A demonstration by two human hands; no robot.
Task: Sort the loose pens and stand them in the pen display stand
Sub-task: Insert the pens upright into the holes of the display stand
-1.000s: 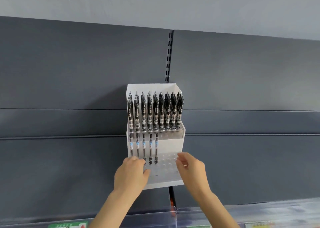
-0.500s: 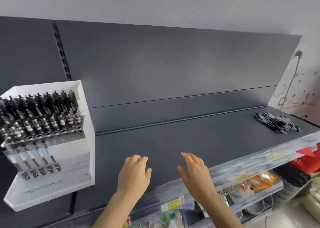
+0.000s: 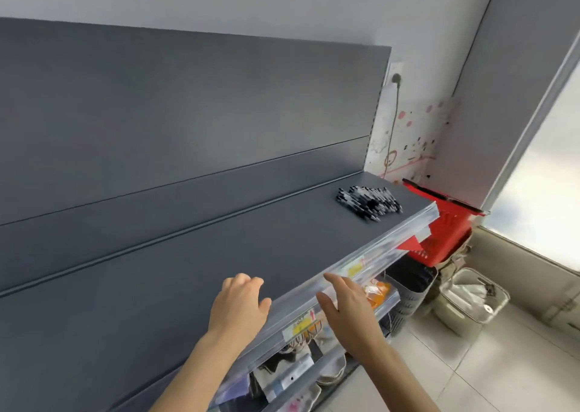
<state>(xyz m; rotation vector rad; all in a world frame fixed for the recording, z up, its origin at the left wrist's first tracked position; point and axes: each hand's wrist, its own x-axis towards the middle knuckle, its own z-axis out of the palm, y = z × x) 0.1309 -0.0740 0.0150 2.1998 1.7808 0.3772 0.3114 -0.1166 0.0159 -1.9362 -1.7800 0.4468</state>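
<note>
- Left hand (image 3: 239,307): above the front part of the shelf, fingers loosely curled, gripping nothing.
- Right hand (image 3: 349,305): just before the shelf's front rail, fingers fairly straight and relaxed, gripping nothing; well clear of the left hand, a gap between the two.
- Back panel (image 3: 188,113): dark grey, upright behind the shelf.
- Shelf (image 3: 194,255): dark grey, flat, running away to the right; clear price rail (image 3: 346,275) along its front edge, labels too blurred to read.
- Red basket (image 3: 442,226): beyond the shelf's far right end, lower down.
- Clear bag (image 3: 470,302): on the floor, right of a dark bin (image 3: 409,287).
- Loose pens (image 3: 369,203): one flat pile at the shelf's far right end, well apart from both hands; black and white, lying roughly parallel, long axes slanting across the shelf from back-left to front-right; tips and caps too blurred to tell apart.
</note>
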